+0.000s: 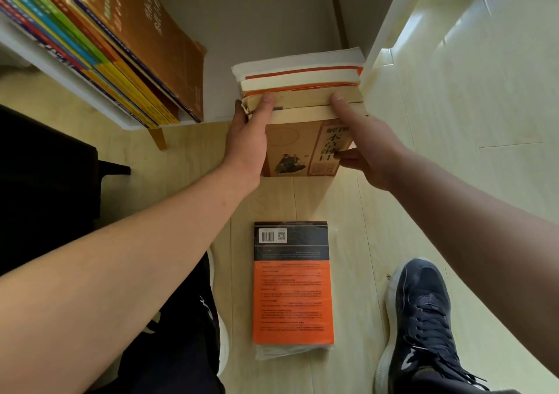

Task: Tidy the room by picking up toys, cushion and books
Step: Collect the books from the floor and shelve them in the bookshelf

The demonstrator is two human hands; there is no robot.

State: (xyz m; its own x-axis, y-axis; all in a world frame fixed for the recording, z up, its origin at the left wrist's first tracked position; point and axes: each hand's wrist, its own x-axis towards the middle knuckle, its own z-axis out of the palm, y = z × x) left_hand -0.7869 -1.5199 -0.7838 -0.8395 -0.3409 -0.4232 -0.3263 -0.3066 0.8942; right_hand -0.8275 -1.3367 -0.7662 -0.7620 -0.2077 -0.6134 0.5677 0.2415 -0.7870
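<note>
At your left, colourful books [99, 46] lean on the white shelf [75, 82]. Your left hand [248, 139] curls round the left edge of the tan-covered book [296, 148], topmost on a stack of books [302, 82] in the next compartment. An orange-backed book [292, 288] lies on the floor below. Your right hand [369, 148] clasps the tan book's right edge.

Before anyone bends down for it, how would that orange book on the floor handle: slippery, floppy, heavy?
Probably slippery: the orange book seems sealed in clear plastic wrap that bags loosely past its lower edge, so a grip may slide on it. It lies flat on the smooth floor, so a push would likely make it glide, not tip. Weight: cannot tell.
</note>
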